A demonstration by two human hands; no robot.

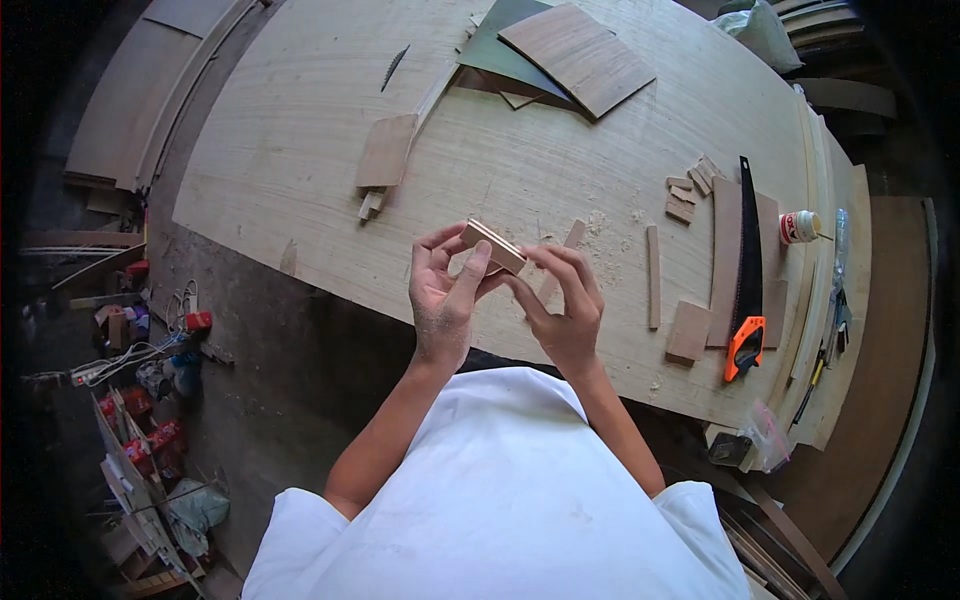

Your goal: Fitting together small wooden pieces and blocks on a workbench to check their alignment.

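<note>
Two hands hold one small wood block (492, 246) above the near edge of the plywood sheet (300, 140). The left hand (443, 290) grips the block's left end, thumb on the near face and fingers curled over the far side. The right hand (562, 300) pinches the block's right end between thumb and fingertips. The block is tilted, its left end higher and farther away than its right.

On the sheet to the right lie a thin strip (653, 276), a square offcut (690, 331) and a hand saw (746, 270) with a black blade and orange handle, resting on a brown board (727, 250). Small wood pieces (688, 190) sit just beyond the board. A glue pot (799, 227) stands near the right edge. Veneer panels (575, 55) lie at the far end, well apart from the hands.
</note>
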